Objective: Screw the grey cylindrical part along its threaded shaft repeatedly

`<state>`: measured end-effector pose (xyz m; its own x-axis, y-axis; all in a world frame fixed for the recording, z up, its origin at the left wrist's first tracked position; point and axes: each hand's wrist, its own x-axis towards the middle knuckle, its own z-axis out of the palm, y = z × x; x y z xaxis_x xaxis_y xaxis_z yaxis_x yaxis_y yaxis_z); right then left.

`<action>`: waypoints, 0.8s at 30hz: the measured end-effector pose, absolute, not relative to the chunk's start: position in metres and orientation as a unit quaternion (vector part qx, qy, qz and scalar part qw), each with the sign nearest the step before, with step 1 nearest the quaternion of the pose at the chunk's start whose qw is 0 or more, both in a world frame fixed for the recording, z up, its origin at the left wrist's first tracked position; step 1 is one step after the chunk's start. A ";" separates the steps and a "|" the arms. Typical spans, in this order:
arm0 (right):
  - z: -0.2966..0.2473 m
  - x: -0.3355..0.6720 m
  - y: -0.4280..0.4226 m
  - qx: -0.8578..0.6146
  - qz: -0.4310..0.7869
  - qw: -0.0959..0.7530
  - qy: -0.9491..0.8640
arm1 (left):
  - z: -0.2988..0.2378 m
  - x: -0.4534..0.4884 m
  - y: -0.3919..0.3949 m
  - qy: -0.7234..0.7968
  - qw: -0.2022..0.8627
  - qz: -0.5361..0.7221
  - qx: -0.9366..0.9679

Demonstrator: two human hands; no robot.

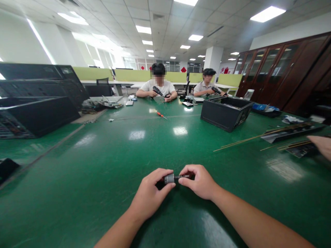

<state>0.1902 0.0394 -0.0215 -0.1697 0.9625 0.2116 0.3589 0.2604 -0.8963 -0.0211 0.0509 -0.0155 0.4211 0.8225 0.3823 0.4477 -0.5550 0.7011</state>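
Note:
My left hand (148,193) is closed around a small grey metal cylinder (169,178), a little above the green table (85,179). My right hand (199,182) pinches a short dark shaft (182,177) that sticks out of the cylinder's right end. The two hands meet at the front middle of the table, knuckles up. Part of the piece is hidden inside my fingers.
An orange-handled screwdriver (161,115) lies mid-table. A black open case (225,112) stands at the right, with thin brass rods (243,141) and dark trays (289,132) beyond. Black equipment chassis (36,103) are stacked at the left. Two people sit at the far edge; another person's hand (322,146) shows at the right.

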 end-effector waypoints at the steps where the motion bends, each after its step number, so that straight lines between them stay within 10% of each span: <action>1: -0.021 0.190 0.039 -0.489 0.362 0.419 -0.674 | -0.015 -0.021 0.051 0.396 0.256 0.364 0.803; 24: -0.027 0.191 0.043 -0.480 0.409 0.424 -0.650 | -0.015 -0.023 0.049 0.391 0.235 0.376 0.806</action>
<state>0.1915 0.0431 -0.0267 -0.1807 0.9707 0.1585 0.2772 0.2049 -0.9387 -0.0227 0.0493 -0.0153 0.4106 0.8075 0.4235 0.4538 -0.5838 0.6732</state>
